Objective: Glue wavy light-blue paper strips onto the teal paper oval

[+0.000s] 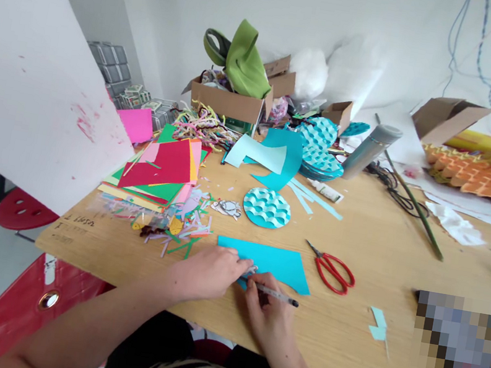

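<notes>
A blue paper sheet (pixel 281 265) lies near the table's front edge. My left hand (pixel 212 269) presses on its left part, fingers together over a small whitish cutout (pixel 252 269). Closed around a pen (pixel 276 294), my right hand (pixel 268 313) rests at the sheet's lower edge, with the pen's tip side by the cutout. Red-handled scissors (pixel 335 273) lie to the right of the sheet, slightly apart. Behind it sits a round disc with wavy blue strips (pixel 266 208), and fish-like cutouts (pixel 227 207) are beside that disc.
Coloured paper (pixel 158 166) and strips lie at left. Behind are a cardboard box (pixel 226 102), pipe cleaners (pixel 203 123), wavy blue discs (pixel 320 159), a glue bottle (pixel 326 191) and a grey flask (pixel 371 151). A green stick (pixel 419 213) and paper scraps (pixel 377 324) are at right.
</notes>
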{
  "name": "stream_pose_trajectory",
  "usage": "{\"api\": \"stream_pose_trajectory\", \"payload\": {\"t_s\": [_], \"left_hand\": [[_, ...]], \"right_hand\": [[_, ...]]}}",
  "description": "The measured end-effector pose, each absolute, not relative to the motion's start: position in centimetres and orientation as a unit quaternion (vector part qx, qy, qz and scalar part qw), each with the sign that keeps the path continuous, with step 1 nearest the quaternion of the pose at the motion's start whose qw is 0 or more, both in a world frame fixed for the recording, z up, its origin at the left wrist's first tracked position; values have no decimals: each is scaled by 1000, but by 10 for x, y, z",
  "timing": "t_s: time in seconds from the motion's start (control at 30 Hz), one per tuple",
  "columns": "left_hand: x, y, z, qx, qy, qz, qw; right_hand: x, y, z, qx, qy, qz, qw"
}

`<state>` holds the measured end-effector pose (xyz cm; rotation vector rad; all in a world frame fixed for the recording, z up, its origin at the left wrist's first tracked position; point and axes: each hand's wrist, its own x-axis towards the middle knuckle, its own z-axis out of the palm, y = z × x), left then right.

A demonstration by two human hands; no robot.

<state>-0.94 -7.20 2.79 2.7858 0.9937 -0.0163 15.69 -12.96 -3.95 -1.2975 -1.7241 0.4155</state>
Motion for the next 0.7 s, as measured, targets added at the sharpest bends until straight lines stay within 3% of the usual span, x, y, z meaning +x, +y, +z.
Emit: {"api": "stream_pose_trajectory", "payload": {"t_s": [0.5,0.7], "left_hand": [[-8,-73,29,936,341,-3,91],[-10,-74,23,940,332,8,81]], "right_hand": [[157,-132,-39,-540,-696,149,450],[163,-132,-34,-564,-646,172,485]]}}
